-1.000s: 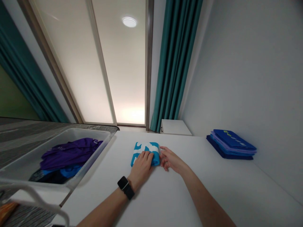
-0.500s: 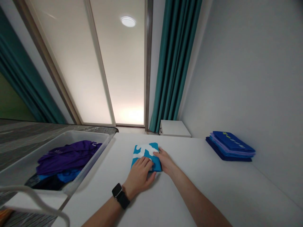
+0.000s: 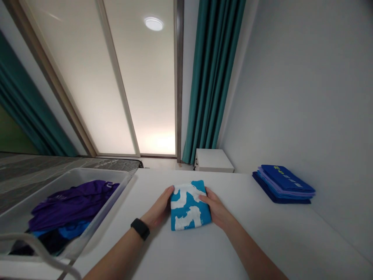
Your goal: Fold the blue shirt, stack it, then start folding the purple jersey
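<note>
Between my hands is a folded blue garment (image 3: 190, 206) with large white patches, a neat rectangle over the white table. My left hand (image 3: 163, 204) grips its left edge, with most of the fingers hidden beneath or behind the cloth. On the opposite side, my right hand (image 3: 214, 206) pinches the right edge, thumb on top and fingers underneath. A black watch band circles my left wrist.
Folded blue and lilac clothes (image 3: 284, 184) are stacked at the right by the wall. To the left, a white plastic bin (image 3: 125, 179) holds crumpled purple, blue and dark clothes (image 3: 72, 204). A low white cabinet (image 3: 214, 159) stands beyond the table (image 3: 239, 241).
My left hand has gone from lying on top of the garment to gripping its left edge. The garment has turned slightly and sits nearer to me, its top more exposed.
</note>
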`<state>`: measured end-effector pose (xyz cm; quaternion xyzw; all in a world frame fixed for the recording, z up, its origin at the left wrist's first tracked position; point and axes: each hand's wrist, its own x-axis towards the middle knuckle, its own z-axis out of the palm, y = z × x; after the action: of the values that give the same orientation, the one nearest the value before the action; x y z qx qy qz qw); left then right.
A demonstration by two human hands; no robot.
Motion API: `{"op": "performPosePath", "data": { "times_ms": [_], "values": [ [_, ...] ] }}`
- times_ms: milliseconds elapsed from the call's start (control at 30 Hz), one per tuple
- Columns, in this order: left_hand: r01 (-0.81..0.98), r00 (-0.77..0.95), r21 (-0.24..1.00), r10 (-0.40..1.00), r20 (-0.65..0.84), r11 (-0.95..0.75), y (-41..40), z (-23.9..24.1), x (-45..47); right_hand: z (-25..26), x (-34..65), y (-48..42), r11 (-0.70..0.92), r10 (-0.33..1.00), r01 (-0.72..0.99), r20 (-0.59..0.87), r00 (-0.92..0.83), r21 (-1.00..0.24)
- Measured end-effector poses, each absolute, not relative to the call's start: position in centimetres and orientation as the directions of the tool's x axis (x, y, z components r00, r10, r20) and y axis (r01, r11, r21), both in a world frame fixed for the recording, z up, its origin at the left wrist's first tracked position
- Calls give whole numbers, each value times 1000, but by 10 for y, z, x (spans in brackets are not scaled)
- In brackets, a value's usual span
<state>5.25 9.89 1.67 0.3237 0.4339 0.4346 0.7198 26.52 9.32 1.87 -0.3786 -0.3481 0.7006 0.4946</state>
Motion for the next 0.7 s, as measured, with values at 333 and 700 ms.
{"op": "performPosePath", "data": {
  "times_ms": [333,700],
  "values": [
    [-505,647,517,700,-303,691,108,28,129,53,325,86,-237,969,-492,-167,-182,-838],
    [-508,642,483,687,-341,714,123,23,197,53,396,86,-290,948,-443,-318,-10,-849]
  ]
}}
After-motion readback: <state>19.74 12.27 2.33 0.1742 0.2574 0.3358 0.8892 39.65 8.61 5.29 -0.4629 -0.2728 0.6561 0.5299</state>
